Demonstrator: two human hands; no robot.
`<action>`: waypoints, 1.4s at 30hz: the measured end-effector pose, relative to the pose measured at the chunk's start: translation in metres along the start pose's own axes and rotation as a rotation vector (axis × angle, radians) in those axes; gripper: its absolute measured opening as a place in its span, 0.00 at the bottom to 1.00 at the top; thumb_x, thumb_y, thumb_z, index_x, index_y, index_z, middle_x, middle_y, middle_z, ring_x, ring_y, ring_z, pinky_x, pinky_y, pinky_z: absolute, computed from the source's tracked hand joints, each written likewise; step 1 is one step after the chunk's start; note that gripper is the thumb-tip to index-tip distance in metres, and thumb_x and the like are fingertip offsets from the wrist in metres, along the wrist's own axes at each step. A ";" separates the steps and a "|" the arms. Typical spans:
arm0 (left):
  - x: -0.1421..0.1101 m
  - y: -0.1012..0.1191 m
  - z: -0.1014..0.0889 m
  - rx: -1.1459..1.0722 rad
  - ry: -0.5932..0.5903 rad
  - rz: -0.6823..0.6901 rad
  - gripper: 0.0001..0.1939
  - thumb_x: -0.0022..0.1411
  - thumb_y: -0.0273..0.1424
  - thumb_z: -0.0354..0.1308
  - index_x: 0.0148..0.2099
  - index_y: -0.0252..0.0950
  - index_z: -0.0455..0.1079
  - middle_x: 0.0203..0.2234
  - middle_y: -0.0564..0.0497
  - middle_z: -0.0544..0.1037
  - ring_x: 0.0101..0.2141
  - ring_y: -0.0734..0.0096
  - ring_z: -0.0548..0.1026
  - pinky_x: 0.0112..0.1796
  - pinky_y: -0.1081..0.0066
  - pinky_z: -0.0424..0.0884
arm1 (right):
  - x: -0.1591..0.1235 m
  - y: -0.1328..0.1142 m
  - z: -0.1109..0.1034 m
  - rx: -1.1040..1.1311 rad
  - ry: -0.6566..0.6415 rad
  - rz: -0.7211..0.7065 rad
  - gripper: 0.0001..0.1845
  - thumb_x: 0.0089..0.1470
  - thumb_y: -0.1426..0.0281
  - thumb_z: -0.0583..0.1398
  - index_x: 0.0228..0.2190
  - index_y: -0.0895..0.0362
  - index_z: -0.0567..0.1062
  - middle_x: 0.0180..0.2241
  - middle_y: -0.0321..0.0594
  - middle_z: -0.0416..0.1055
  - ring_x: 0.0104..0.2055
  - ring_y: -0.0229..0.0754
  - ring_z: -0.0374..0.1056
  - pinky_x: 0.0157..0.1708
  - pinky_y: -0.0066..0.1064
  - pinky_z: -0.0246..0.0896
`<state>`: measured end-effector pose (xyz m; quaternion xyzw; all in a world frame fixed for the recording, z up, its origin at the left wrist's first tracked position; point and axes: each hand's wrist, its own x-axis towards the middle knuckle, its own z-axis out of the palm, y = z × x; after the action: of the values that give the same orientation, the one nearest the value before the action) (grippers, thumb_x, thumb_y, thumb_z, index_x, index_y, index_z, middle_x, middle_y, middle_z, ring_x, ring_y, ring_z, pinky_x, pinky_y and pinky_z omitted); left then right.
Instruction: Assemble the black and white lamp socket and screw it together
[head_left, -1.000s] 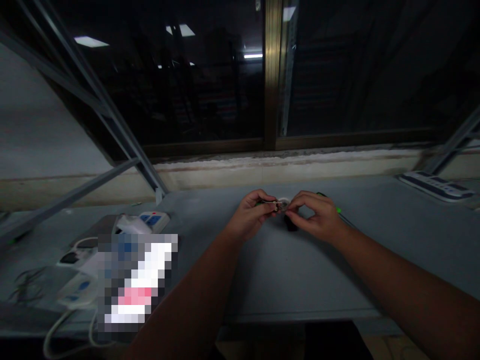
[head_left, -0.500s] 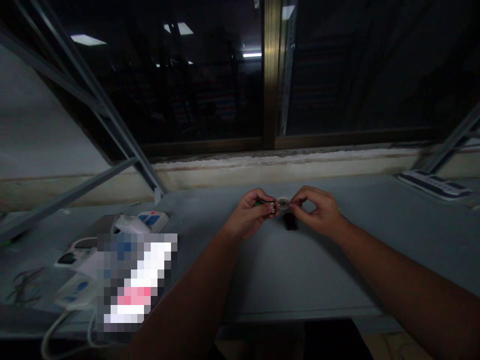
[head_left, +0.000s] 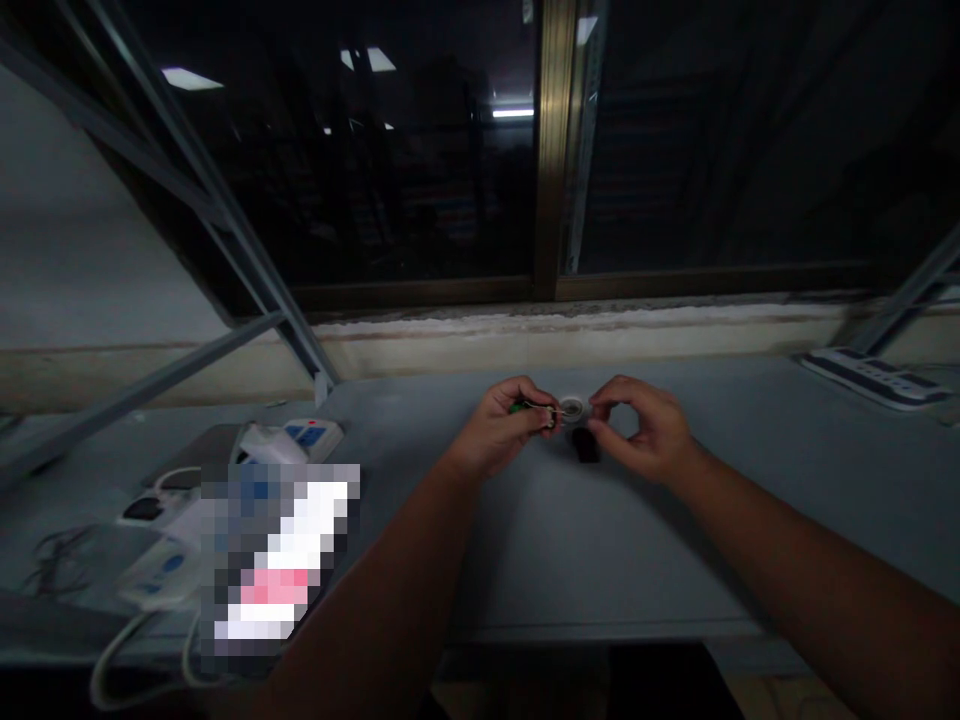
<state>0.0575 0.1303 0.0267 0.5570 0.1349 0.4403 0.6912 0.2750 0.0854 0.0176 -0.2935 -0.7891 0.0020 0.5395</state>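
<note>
Moving away from the small round ring (head_left: 571,407), your right hand (head_left: 649,430) is opening, while your nearer left hand (head_left: 502,425) is pinching the sideways-lying thin wire (head_left: 541,406), hands apart

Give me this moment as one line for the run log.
left hand: pinches thin wire | right hand: holds nothing, beside round disc | nearby: dark block on grey table
</note>
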 end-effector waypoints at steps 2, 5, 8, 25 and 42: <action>0.001 -0.004 -0.001 0.031 0.023 -0.013 0.18 0.49 0.33 0.76 0.33 0.34 0.70 0.28 0.52 0.80 0.27 0.76 0.75 0.30 0.75 0.67 | 0.002 -0.006 0.003 0.025 -0.054 -0.077 0.11 0.56 0.74 0.66 0.42 0.53 0.76 0.32 0.39 0.75 0.32 0.42 0.72 0.32 0.35 0.69; 0.002 -0.009 -0.003 0.068 0.045 -0.028 0.18 0.49 0.34 0.77 0.33 0.34 0.70 0.28 0.52 0.80 0.26 0.77 0.75 0.31 0.75 0.68 | 0.003 -0.009 0.006 0.020 -0.113 -0.115 0.11 0.57 0.76 0.65 0.42 0.52 0.77 0.33 0.40 0.76 0.33 0.41 0.73 0.33 0.34 0.70; 0.002 -0.011 -0.002 0.084 0.037 -0.026 0.18 0.49 0.34 0.77 0.33 0.33 0.70 0.28 0.53 0.80 0.26 0.78 0.75 0.32 0.74 0.69 | 0.003 -0.007 0.008 0.006 -0.110 -0.118 0.09 0.59 0.77 0.64 0.41 0.52 0.77 0.34 0.40 0.77 0.34 0.41 0.74 0.34 0.34 0.71; 0.006 -0.021 -0.001 0.182 0.174 0.069 0.18 0.49 0.35 0.75 0.34 0.34 0.71 0.27 0.53 0.80 0.26 0.74 0.78 0.33 0.72 0.74 | 0.001 -0.002 0.006 -0.212 -0.113 -0.140 0.08 0.60 0.75 0.63 0.41 0.53 0.77 0.35 0.42 0.78 0.37 0.43 0.75 0.36 0.36 0.70; 0.007 -0.025 0.002 0.088 0.237 -0.017 0.18 0.46 0.34 0.76 0.34 0.33 0.71 0.26 0.53 0.80 0.25 0.75 0.78 0.31 0.73 0.73 | -0.001 0.009 0.009 -0.237 -0.150 -0.247 0.10 0.61 0.77 0.62 0.42 0.53 0.76 0.38 0.43 0.77 0.39 0.45 0.73 0.39 0.38 0.72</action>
<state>0.0743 0.1340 0.0074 0.5297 0.2396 0.4910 0.6488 0.2713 0.0950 0.0097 -0.2551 -0.8518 -0.1355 0.4371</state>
